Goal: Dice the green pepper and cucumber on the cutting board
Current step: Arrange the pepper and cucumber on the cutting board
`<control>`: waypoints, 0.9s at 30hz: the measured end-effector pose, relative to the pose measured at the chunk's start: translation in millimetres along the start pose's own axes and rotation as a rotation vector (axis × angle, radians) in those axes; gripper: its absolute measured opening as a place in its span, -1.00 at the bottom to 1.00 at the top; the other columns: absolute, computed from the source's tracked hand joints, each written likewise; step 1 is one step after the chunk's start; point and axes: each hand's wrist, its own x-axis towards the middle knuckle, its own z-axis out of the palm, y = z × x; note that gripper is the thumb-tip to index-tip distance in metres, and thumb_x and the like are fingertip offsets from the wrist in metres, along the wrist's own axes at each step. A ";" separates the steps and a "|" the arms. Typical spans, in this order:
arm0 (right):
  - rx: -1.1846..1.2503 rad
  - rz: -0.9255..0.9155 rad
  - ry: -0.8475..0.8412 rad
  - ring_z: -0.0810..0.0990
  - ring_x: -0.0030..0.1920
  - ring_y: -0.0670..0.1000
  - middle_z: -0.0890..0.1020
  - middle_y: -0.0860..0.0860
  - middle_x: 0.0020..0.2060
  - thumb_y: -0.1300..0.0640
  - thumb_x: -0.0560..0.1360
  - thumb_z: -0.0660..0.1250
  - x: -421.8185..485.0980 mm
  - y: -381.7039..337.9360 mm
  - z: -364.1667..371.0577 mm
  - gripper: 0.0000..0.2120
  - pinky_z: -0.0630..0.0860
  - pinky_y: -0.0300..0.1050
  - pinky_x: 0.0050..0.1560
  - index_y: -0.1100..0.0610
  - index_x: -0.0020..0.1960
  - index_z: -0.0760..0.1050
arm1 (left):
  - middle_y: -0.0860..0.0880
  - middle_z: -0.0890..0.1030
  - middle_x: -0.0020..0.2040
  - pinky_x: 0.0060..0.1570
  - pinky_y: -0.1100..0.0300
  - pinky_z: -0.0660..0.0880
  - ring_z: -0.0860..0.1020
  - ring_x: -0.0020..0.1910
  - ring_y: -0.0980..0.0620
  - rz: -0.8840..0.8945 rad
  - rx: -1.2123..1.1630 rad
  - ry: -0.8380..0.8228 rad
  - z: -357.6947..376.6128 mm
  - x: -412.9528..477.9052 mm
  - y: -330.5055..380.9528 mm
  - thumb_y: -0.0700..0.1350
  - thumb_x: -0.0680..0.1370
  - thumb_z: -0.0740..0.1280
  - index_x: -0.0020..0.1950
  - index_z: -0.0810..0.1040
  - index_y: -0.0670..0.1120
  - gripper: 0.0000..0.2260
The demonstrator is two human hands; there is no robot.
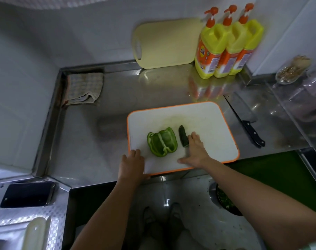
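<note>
A white cutting board (207, 123) with an orange rim lies on the steel counter (92, 145), its near edge reaching the counter's front lip. On the board's left half sits the green pepper (162, 141), a halved piece lying cut side up with its pale ribs showing. Just to its right, not touching it, lies the cucumber (183, 135), a short dark stub pointing roughly away from the person. The left hand (132, 165) rests on the board's near-left corner, fingers fairly straight and laid over the rim, holding nothing. The right hand (197, 152) lies flat on the board with fingers extended and the thumb spread out to the left; its fingertips are against the near end of the cucumber but are not curled round it. Both pieces are whole - no dice on the board. A knife (244, 118) with a black handle lies on the counter just right of the board, untouched. At the back a pale yellow board (166, 44) leans against the wall beside three yellow pump bottles (227, 47) with orange tops. A checked cloth (85, 87) is crumpled in the counter's far-left corner, and a dark phone (27, 193) lies on a lower surface to the left.
</note>
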 end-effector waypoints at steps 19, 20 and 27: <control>0.399 -0.029 0.080 0.49 0.29 0.10 0.54 0.11 0.26 0.10 0.52 0.36 -2.1 -1.4 -31.3 -0.53 0.36 -0.18 0.21 0.19 0.39 0.40 | -0.11 0.50 -0.13 -0.24 0.04 0.50 0.51 -0.17 -0.12 0.148 -0.293 0.420 -40.4 4.4 24.6 -0.12 0.33 0.46 -0.07 0.51 -0.12 -0.75; 0.409 0.009 0.141 0.54 0.22 0.10 0.59 0.11 0.19 0.14 0.53 0.34 -1.3 11.7 -39.4 -0.63 0.39 -0.18 0.16 0.18 0.31 0.48 | -0.11 0.50 -0.07 -0.15 0.02 0.50 0.51 -0.10 -0.14 0.197 -0.314 0.397 -50.5 14.6 42.4 -0.13 0.36 0.42 -0.02 0.52 -0.12 -0.77; 0.165 0.377 0.302 0.27 0.41 0.24 0.29 0.26 0.42 0.07 0.58 0.22 3.6 109.6 -76.3 -0.53 0.23 0.01 0.37 0.20 0.44 0.29 | -0.19 0.18 0.47 0.40 -0.03 0.18 0.20 0.45 -0.19 0.033 -0.256 0.127 -61.9 70.5 115.0 0.06 0.54 0.24 0.45 0.22 -0.05 -0.48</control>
